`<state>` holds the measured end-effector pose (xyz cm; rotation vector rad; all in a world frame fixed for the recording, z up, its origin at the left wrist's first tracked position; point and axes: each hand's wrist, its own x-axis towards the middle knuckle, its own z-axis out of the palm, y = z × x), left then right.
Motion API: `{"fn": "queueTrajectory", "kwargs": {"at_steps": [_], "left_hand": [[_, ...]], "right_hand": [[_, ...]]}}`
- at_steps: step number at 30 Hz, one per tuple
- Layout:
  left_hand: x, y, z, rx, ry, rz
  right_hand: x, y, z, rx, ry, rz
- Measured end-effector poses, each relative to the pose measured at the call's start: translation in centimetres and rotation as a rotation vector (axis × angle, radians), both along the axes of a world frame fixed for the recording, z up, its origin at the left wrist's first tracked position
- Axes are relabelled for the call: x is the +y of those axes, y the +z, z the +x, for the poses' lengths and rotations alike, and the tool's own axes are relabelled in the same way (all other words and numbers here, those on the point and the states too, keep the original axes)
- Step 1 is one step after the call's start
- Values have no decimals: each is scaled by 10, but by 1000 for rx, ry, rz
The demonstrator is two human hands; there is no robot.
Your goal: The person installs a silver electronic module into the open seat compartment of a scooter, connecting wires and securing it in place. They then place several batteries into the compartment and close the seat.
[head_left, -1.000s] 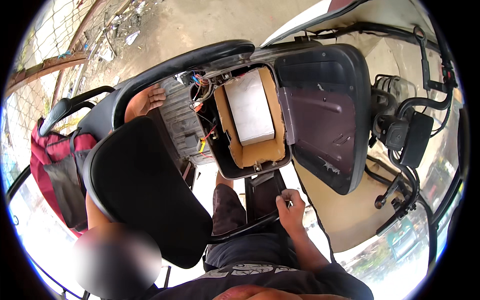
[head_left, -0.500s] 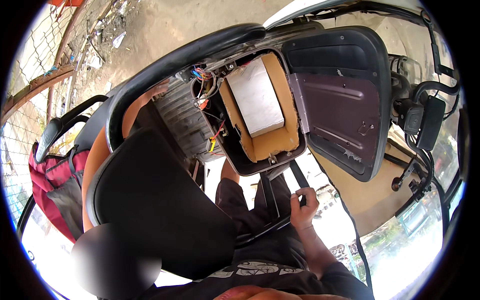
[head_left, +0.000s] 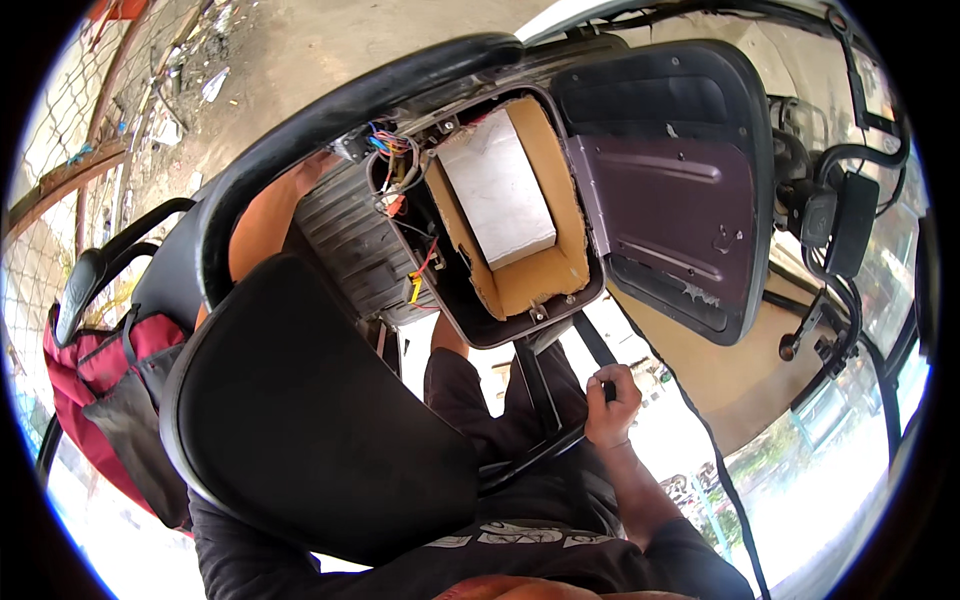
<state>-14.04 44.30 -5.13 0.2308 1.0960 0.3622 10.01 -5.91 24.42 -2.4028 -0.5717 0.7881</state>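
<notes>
Right hand is curled tight around the thin black strap hanging just below the open black compartment with its tan foam lining. Left hand I can't see, it's hidden behind the big black seat cushion. Risk as I judge it: a hard tug could snag those loose coloured wires or let the raised lid drop.

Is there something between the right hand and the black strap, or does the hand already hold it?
Nothing visible stands between them. The right hand is already closed around the black strap, just below the open compartment. The left hand is hidden behind the black seat.
</notes>
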Motion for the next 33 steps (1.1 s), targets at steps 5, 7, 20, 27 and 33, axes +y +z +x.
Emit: {"fn": "queueTrajectory", "kwargs": {"at_steps": [5, 7, 20, 27, 33], "left_hand": [[1, -14, 29, 239, 63, 32], [38, -44, -60, 198, 37, 81], [-4, 131, 1, 280, -72, 315], [-42, 175, 20, 406, -252, 441], [-74, 199, 32, 489, -373, 645]], "right_hand": [[-2, 6, 0, -3, -46, -5], [4, -6, 5, 34, 3, 62], [-5, -5, 2, 13, -135, 159], [-6, -7, 5, 29, -134, 211], [-7, -5, 5, 26, -130, 185]]}}
